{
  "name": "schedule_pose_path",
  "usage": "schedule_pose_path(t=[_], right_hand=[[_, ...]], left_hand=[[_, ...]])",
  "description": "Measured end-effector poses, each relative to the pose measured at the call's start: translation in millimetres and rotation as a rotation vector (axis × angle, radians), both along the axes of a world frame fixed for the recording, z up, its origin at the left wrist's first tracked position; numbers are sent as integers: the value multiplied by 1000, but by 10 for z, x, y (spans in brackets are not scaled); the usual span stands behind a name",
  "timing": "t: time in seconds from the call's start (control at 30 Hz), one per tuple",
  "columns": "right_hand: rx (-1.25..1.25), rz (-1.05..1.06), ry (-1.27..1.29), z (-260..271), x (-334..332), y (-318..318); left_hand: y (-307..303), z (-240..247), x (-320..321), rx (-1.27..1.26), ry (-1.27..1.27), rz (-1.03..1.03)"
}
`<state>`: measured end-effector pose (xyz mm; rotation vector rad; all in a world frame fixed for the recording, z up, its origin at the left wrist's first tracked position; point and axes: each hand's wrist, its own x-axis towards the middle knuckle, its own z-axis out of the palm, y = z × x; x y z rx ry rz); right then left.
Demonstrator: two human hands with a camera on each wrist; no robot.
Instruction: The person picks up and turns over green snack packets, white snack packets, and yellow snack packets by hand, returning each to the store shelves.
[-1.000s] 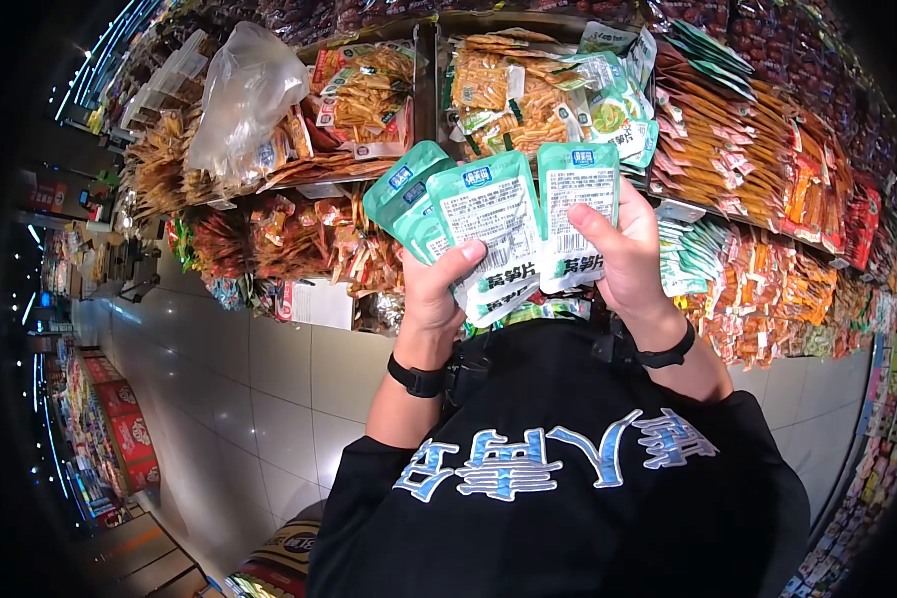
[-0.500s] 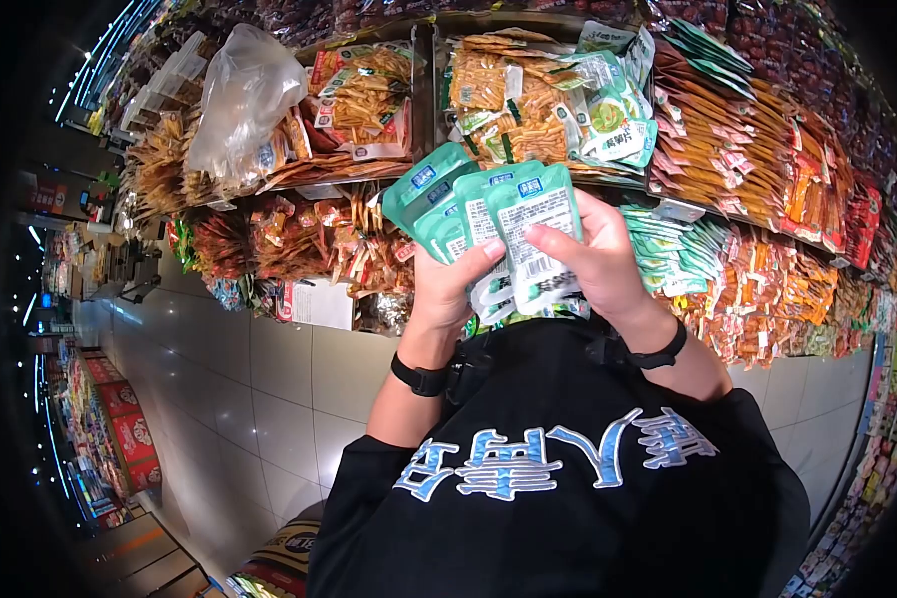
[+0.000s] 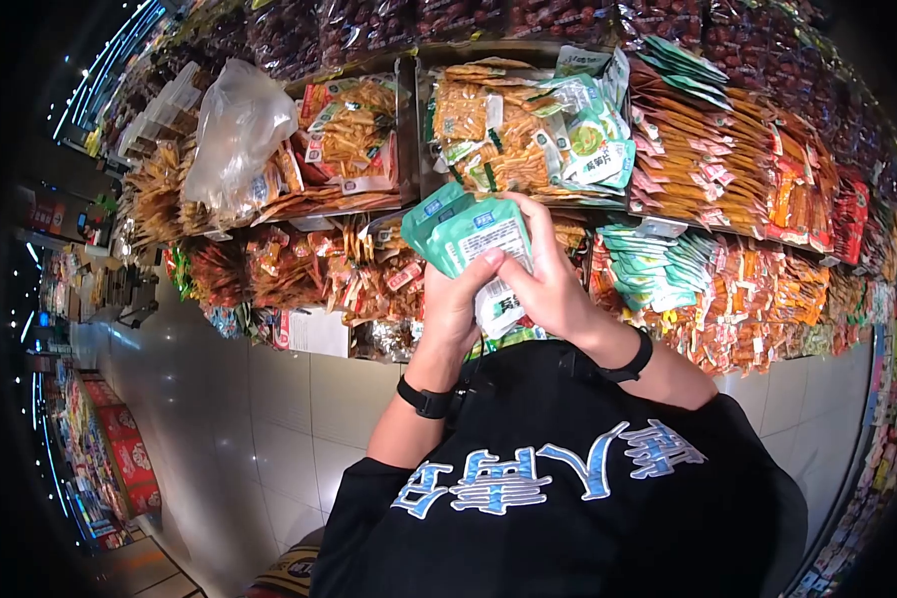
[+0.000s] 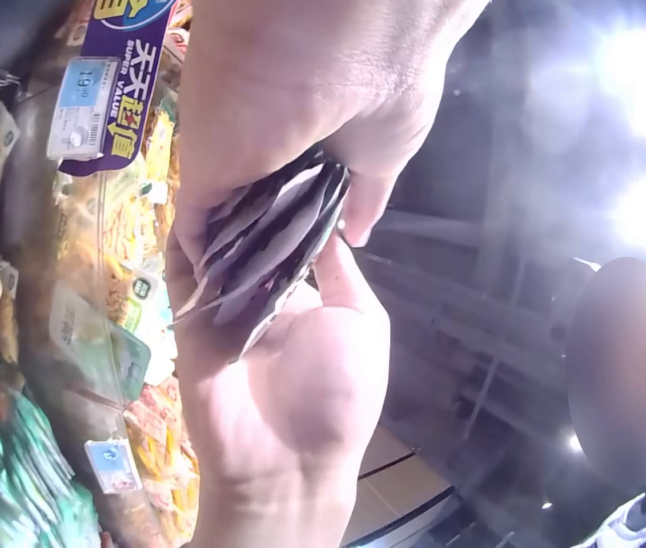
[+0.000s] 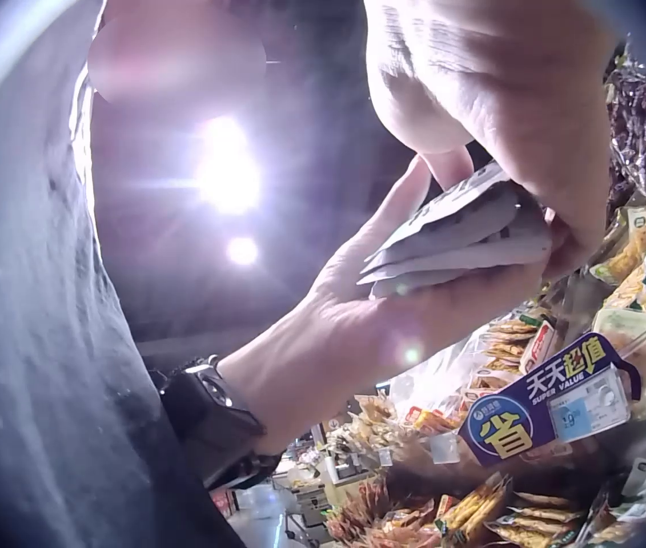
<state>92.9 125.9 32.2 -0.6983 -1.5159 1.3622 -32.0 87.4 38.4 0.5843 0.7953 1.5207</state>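
Several green-and-white snack packets (image 3: 488,231) are gathered in one overlapping stack in front of the chest, printed backs facing up. My left hand (image 3: 452,301) grips the stack from the left side, its thumb lying over the front. From the right, my right hand (image 3: 556,289) holds the same packets, its thumb meeting the left one across them. The left wrist view shows the packet edges (image 4: 271,246) layered between both hands. In the right wrist view the packets (image 5: 460,234) sit between the palms, and most of the fingers behind them are hidden.
A tiered display holds bins of packaged snacks, with matching green packets (image 3: 658,267) on the lower tier and more (image 3: 593,125) above. A clear plastic bag (image 3: 237,135) lies on the upper left bin. Price tags (image 5: 591,405) edge the shelf. Tiled floor (image 3: 219,429) extends at left.
The right hand has moved left, bringing its packet over onto those in the left hand. The fanned packets are now one tighter stack, with both hands close together.
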Motion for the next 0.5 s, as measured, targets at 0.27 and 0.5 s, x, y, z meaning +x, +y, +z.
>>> schedule_pose_path(t=[0.27,0.5], right_hand=[[440,-142,-175,-3,-12,-67],[287,-142,21,-62,-67,-49]], left_hand=[[101,-62,-30,59,-143,102],[103,-83,-56,-23,28,127]])
